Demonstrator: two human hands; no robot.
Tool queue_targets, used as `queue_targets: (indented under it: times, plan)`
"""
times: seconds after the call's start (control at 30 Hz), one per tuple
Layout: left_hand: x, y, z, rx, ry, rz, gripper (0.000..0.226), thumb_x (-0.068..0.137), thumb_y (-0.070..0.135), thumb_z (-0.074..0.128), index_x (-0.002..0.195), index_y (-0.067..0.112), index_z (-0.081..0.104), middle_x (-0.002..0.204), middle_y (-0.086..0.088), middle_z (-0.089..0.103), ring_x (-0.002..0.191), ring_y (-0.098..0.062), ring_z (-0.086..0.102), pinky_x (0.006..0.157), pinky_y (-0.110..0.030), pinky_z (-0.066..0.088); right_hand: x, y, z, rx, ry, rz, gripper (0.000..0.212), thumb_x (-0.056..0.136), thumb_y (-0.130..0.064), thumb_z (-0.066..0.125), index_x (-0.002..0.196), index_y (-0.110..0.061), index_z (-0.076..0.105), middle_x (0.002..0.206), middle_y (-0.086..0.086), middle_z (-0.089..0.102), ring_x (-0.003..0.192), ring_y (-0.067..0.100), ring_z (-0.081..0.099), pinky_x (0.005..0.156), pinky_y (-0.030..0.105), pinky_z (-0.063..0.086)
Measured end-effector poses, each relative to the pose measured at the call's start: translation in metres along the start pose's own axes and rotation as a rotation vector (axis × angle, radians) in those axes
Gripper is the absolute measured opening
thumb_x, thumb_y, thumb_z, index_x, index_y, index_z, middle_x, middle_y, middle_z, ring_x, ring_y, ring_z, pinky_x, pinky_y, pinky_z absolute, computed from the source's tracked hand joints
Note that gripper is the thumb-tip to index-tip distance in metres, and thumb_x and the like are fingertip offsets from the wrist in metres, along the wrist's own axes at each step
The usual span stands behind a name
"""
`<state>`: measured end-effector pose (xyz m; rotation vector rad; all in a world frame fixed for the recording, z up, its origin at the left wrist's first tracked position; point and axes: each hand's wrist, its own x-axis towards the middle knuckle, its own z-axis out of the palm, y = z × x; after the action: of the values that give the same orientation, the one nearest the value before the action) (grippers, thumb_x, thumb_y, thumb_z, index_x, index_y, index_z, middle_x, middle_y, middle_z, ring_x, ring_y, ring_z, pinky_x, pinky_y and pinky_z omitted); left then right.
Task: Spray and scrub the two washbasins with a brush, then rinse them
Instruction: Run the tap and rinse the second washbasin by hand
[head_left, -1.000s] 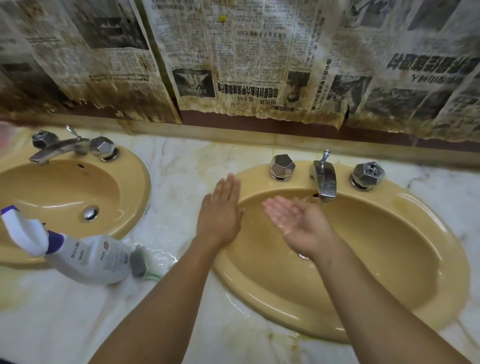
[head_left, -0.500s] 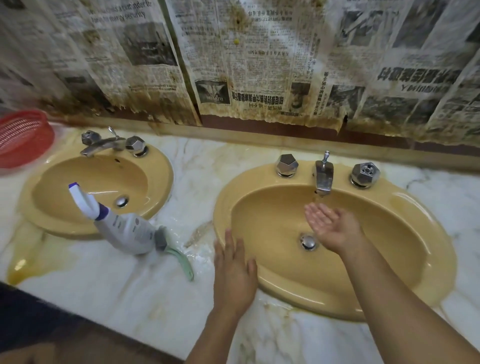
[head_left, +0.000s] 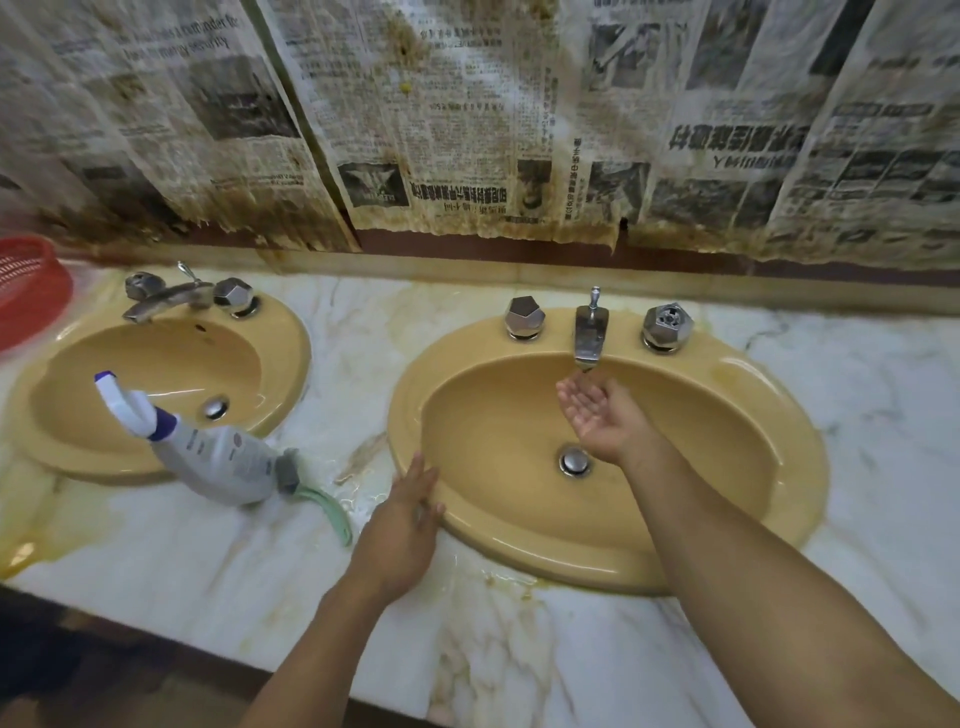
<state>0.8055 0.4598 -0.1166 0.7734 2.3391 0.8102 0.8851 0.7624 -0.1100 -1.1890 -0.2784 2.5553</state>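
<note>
I am cupping my open right hand (head_left: 605, 418) under the spout (head_left: 589, 338) of the right basin (head_left: 779, 415), while my flat left hand (head_left: 402, 530) is pressing its near-left rim.

On the far wall, the left newspaper sheet (head_left: 156, 119) has an English headline ending in "security". The middle sheets (head_left: 452, 130) carry bold Chinese headlines, too blurred to read. The spray bottle (head_left: 218, 457) label is illegible.
</note>
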Motion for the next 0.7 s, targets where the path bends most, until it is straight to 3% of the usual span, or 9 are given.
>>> queue_targets:
  times: [0.17, 0.23, 0.3, 0.43, 0.53, 0.63, 0.7]
  plan:
    - [0.007, -0.008, -0.019, 0.171, -0.089, 0.096, 0.052, 0.107, 0.01, 0.041, 0.155, 0.03, 0.043, 0.166, 0.018, 0.017, 0.154, -0.011, 0.026, 0.125, -0.029, 0.021, 0.001, 0.001, 0.001, 0.074, -0.016, -0.006, 0.029, 0.105, -0.018, 0.049, 0.101, 0.005, 0.066, 0.108, 0.02, 0.07, 0.099, 0.03, 0.069, 0.065, 0.037, 0.064]
    - [0.012, -0.012, -0.033, 0.291, -0.101, 0.16, 0.051, 0.105, 0.011, 0.042, 0.151, 0.032, 0.049, 0.164, 0.017, 0.025, 0.15, -0.016, 0.036, 0.122, -0.03, 0.029, -0.008, 0.005, 0.006, 0.007, -0.018, 0.002, 0.023, 0.102, -0.012, 0.052, 0.103, 0.006, 0.067, 0.107, 0.02, 0.071, 0.097, 0.03, 0.072, 0.072, 0.037, 0.064]
    - [0.017, -0.016, -0.045, 0.468, -0.088, 0.259, 0.049, 0.102, 0.021, 0.045, 0.147, 0.037, 0.054, 0.162, 0.019, 0.033, 0.147, -0.022, 0.04, 0.119, -0.038, 0.033, -0.022, 0.014, 0.014, -0.073, -0.019, 0.027, 0.025, 0.103, -0.013, 0.051, 0.104, 0.007, 0.067, 0.099, 0.021, 0.075, 0.087, 0.03, 0.076, 0.077, 0.038, 0.063]
    - [0.033, -0.021, -0.067, 0.641, -0.185, 0.395, 0.048, 0.104, 0.04, 0.041, 0.152, 0.043, 0.043, 0.166, 0.021, 0.026, 0.158, -0.012, 0.009, 0.125, -0.044, 0.008, -0.058, 0.047, 0.038, -0.18, -0.023, 0.075, 0.03, 0.104, -0.013, 0.048, 0.106, 0.009, 0.067, 0.094, 0.022, 0.073, 0.079, 0.031, 0.076, 0.073, 0.039, 0.064]
    - [0.051, -0.027, -0.072, 0.748, -0.305, 0.534, 0.057, 0.105, 0.049, 0.041, 0.16, 0.038, 0.03, 0.169, 0.018, 0.018, 0.158, -0.009, 0.002, 0.127, -0.045, -0.004, -0.079, 0.078, 0.051, -0.215, -0.008, 0.095, 0.03, 0.103, -0.011, 0.047, 0.101, 0.012, 0.067, 0.096, 0.026, 0.073, 0.08, 0.035, 0.076, 0.063, 0.037, 0.064]
    - [0.074, -0.027, -0.065, 0.801, -0.384, 0.673, 0.073, 0.096, 0.068, 0.031, 0.157, 0.029, 0.038, 0.166, 0.01, 0.033, 0.158, -0.015, 0.012, 0.127, -0.05, -0.001, -0.092, 0.106, 0.057, -0.248, 0.03, 0.089, 0.029, 0.1, -0.008, 0.048, 0.104, 0.015, 0.066, 0.103, 0.03, 0.072, 0.086, 0.038, 0.076, 0.065, 0.039, 0.064]
    - [0.085, -0.025, -0.057, 0.841, -0.424, 0.753, 0.076, 0.091, 0.073, 0.03, 0.147, 0.024, 0.047, 0.152, 0.002, 0.051, 0.152, -0.019, 0.03, 0.126, -0.054, 0.009, -0.102, 0.119, 0.062, -0.284, 0.074, 0.077, 0.03, 0.101, -0.009, 0.048, 0.105, 0.016, 0.066, 0.104, 0.033, 0.071, 0.088, 0.04, 0.075, 0.068, 0.041, 0.065]
